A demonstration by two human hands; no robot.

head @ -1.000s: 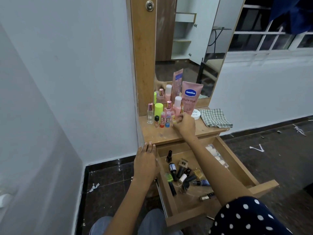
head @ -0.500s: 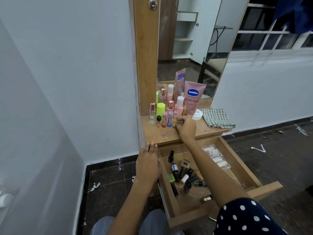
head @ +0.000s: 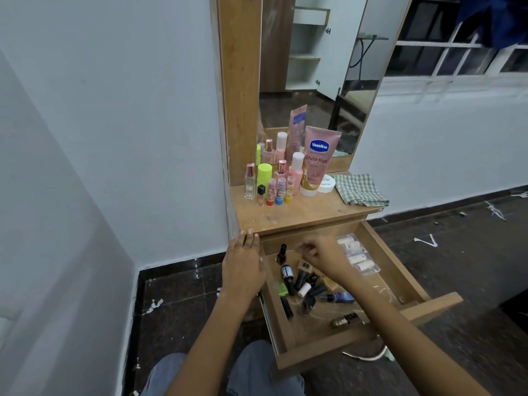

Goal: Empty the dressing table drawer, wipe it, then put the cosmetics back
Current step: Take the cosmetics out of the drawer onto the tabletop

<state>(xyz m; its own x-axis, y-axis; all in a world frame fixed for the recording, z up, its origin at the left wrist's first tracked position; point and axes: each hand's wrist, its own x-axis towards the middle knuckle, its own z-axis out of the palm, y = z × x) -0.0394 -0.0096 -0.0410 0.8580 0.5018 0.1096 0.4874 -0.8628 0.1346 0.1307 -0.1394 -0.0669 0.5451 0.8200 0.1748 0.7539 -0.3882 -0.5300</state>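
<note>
The wooden drawer (head: 433, 305) stands pulled out below the dressing table top (head: 300, 212). Several nail polish bottles (head: 307, 284) lie in a loose heap on its floor, and a clear box of small white rolls (head: 357, 257) sits at its back right. My right hand (head: 317, 252) hovers over the heap with fingers loosely curled and nothing in them. My left hand (head: 243, 264) rests flat on the drawer's left wall. On the top stand a pink Vaseline tube (head: 317, 158), several small bottles and lip balms (head: 278, 191).
A green checked cloth (head: 360, 190) lies folded on the table's right end beside a white jar (head: 327, 184). A mirror (head: 314, 67) rises behind the cosmetics. White walls close in on the left. The dark floor (head: 471, 247) holds paper scraps. My knees are below the drawer.
My right hand has left the lip balms on the table top and dropped down over the bottles in the drawer. My left hand has stayed on the drawer's side.
</note>
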